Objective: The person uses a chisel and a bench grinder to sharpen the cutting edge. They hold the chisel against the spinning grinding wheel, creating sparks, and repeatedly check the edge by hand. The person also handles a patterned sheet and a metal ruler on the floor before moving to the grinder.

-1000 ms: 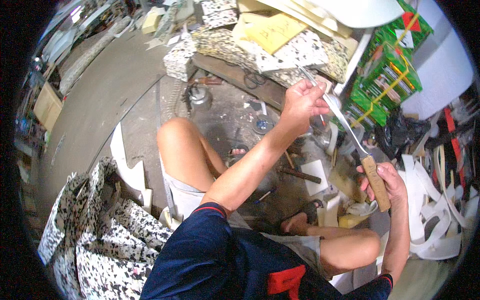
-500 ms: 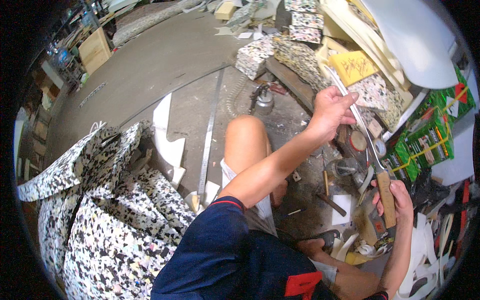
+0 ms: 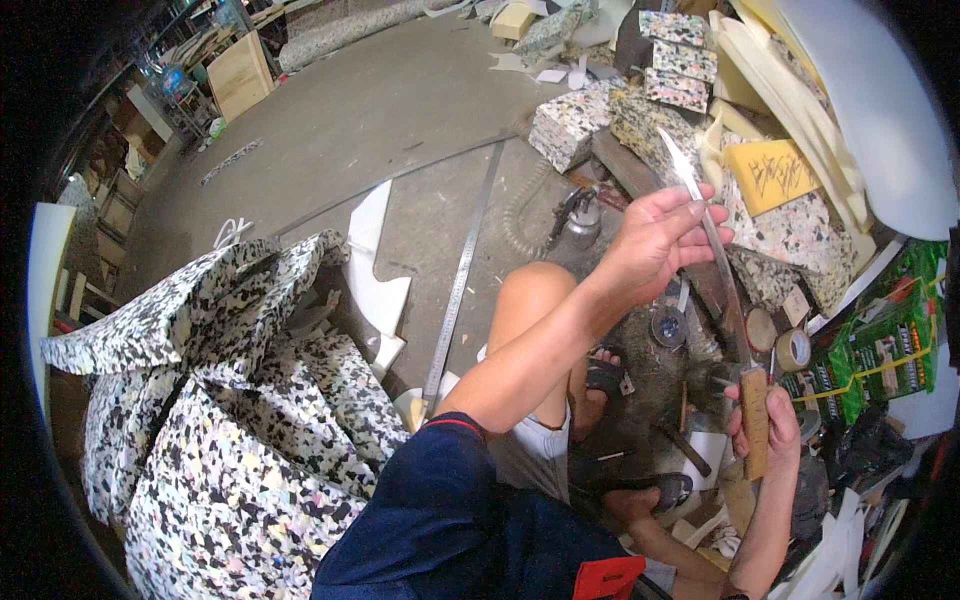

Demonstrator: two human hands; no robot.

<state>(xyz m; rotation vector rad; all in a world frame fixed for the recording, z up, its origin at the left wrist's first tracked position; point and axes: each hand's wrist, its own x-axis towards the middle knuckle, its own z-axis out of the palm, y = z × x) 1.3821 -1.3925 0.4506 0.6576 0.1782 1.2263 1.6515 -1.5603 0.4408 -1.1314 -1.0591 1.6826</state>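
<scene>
A long, thin, slightly curved knife [image 3: 733,300] with a wooden handle slants across the right side, its pale tip pointing up and away. Around the handle close the fingers of my right hand [image 3: 778,425]. My left hand [image 3: 665,240] reaches over and pinches the blade partway up, between thumb and fingertips. Past the tip lie a yellow foam block [image 3: 768,178] with dark marks and speckled foam pieces [image 3: 790,232].
Large speckled foam sheets [image 3: 245,480] are heaped at my left. A long metal ruler [image 3: 455,290] and a white cut-out sheet [image 3: 375,275] lie on the floor. A spray gun [image 3: 580,215], a tape roll [image 3: 793,349] and green packages [image 3: 875,350] are around my feet and right side.
My view has turned, so the surroundings shift right. My left hand's fingers have spread somewhat along the blade; my right hand still grips the handle, and the knife stands a little more upright.
</scene>
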